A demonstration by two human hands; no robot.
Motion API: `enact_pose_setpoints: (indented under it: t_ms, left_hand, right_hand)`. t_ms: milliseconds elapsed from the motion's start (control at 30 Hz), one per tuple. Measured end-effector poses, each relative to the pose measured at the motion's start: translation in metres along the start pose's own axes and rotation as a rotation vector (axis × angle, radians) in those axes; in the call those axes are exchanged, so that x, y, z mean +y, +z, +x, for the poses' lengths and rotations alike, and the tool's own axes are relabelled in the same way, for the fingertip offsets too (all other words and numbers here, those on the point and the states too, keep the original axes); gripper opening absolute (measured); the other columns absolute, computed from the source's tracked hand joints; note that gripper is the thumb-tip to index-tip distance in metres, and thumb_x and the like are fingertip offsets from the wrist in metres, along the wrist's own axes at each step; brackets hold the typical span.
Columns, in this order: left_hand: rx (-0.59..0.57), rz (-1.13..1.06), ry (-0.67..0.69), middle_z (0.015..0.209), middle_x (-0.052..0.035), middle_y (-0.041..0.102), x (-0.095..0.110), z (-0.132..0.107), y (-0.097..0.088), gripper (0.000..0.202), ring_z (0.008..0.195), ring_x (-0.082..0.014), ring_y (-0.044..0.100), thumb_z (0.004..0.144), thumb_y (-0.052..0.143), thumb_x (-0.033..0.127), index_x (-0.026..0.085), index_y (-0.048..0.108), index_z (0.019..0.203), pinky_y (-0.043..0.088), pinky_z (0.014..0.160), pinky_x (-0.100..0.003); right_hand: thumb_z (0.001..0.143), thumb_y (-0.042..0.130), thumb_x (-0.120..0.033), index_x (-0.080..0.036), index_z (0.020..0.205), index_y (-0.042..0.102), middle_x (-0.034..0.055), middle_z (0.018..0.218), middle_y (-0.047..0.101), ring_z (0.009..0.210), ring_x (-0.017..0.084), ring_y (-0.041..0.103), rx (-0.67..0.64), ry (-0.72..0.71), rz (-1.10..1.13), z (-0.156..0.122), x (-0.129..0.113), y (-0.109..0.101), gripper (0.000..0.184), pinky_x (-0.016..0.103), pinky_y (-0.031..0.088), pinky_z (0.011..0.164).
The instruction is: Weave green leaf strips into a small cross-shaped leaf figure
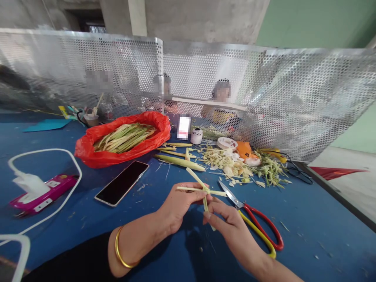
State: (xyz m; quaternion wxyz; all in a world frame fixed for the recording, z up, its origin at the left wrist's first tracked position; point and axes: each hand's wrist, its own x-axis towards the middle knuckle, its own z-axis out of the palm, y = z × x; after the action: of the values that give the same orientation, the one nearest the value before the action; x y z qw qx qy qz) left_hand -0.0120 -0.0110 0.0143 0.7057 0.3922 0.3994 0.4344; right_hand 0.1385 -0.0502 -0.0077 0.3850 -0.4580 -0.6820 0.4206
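Observation:
Both hands hold a small cross of folded pale green leaf strips (197,178) above the blue table. My left hand (181,205) pinches it close to the knot where the strips meet. With thumb and fingers, my right hand (225,217) grips the strip that points down toward me. A pair of scissors (248,211) with one red and one yellow handle lies just right of my right hand, its blades spread. Beyond my hands, a long green husk leaf (179,161) and several thin strips rest on the table.
A red plastic bag (96,154) holds many long leaf strips. A phone (123,183) and a magenta power strip (48,192) with a white cable lie left. Leaf scraps (223,160), a tape roll (227,143) and a can (196,136) stand before the perforated metal screen (205,66); people sit behind it.

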Motion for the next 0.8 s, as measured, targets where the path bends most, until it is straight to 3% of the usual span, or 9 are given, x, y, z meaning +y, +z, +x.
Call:
enact_pose_setpoints:
  t_ms: [67,133,200,267,333,433,600,800]
  left_hand:
    - [0.009,0.016,-0.013,0.072,-0.0057,0.071,0.003,0.001,-0.001,0.027,0.07,-0.0171,0.065,0.063,0.081,0.027,0.012,0.071,0.083,0.05,0.073,-0.03]
    - [0.012,0.038,-0.017,0.074,-0.0055,0.071,0.007,0.001,-0.002,0.028,0.073,-0.017,0.066,0.063,0.081,0.026,0.013,0.07,0.085,0.05,0.079,-0.031]
    - [0.0,0.063,-0.019,0.074,-0.005,0.071,0.009,0.002,-0.004,0.03,0.074,-0.0168,0.066,0.064,0.08,0.027,0.013,0.07,0.089,0.049,0.081,-0.032]
    - [-0.032,0.083,-0.028,0.073,-0.0043,0.07,0.01,0.002,-0.005,0.032,0.07,-0.0154,0.065,0.063,0.08,0.027,0.013,0.07,0.09,0.049,0.08,-0.032]
    - [-0.049,0.091,-0.044,0.076,-0.0034,0.069,0.009,0.001,-0.005,0.034,0.068,-0.0136,0.062,0.061,0.081,0.027,0.014,0.071,0.09,0.048,0.077,-0.03]
    - [-0.068,0.129,-0.046,0.079,-0.002,0.067,0.004,0.0,-0.003,0.037,0.066,-0.0116,0.058,0.057,0.083,0.026,0.014,0.072,0.091,0.046,0.07,-0.026]
    - [-0.095,0.242,0.016,0.07,-0.0006,0.062,-0.006,0.001,0.0,0.029,0.057,-0.0085,0.048,0.067,0.076,0.035,0.012,0.072,0.085,0.039,0.058,-0.023]
    - [-0.012,0.263,0.04,0.064,0.0001,0.06,-0.006,0.003,0.0,0.03,0.055,-0.0095,0.048,0.066,0.076,0.038,0.013,0.071,0.082,0.041,0.059,-0.025]
  right_hand:
    - [0.093,0.049,-0.035,-0.02,0.063,0.055,0.0004,0.069,0.054,0.068,0.015,0.051,0.031,-0.052,-0.135,-0.001,-0.001,-0.003,0.034,0.026,0.039,0.064]
    - [0.094,0.046,-0.036,-0.02,0.066,0.054,0.001,0.068,0.055,0.066,0.016,0.051,0.165,-0.142,-0.319,-0.001,-0.002,-0.011,0.033,0.028,0.039,0.064]
    - [0.092,0.051,-0.035,-0.021,0.079,0.059,0.0045,0.082,0.061,0.079,0.02,0.056,0.364,-0.234,-0.487,-0.001,-0.004,-0.02,0.02,0.031,0.04,0.073]
    - [0.089,0.056,-0.035,-0.023,0.094,0.062,0.0068,0.098,0.065,0.094,0.025,0.057,0.439,-0.25,-0.571,0.001,-0.004,-0.027,0.015,0.034,0.039,0.081]
    - [0.09,0.055,-0.037,-0.024,0.092,0.064,0.0052,0.092,0.067,0.09,0.024,0.059,0.326,-0.18,-0.548,0.004,-0.003,-0.029,0.016,0.034,0.04,0.079]
    - [0.093,0.048,-0.038,-0.023,0.073,0.061,0.0013,0.07,0.064,0.071,0.02,0.058,0.154,-0.064,-0.421,0.005,-0.002,-0.021,0.028,0.03,0.041,0.068]
    - [0.093,0.046,-0.03,-0.022,0.07,0.056,0.0008,0.068,0.06,0.07,0.018,0.055,0.125,-0.08,-0.357,0.002,-0.004,-0.009,0.026,0.027,0.039,0.066]
    - [0.091,0.047,-0.031,-0.022,0.063,0.044,-0.0019,0.061,0.05,0.06,0.014,0.047,0.12,-0.025,-0.301,-0.001,-0.01,-0.009,0.029,0.025,0.035,0.057]
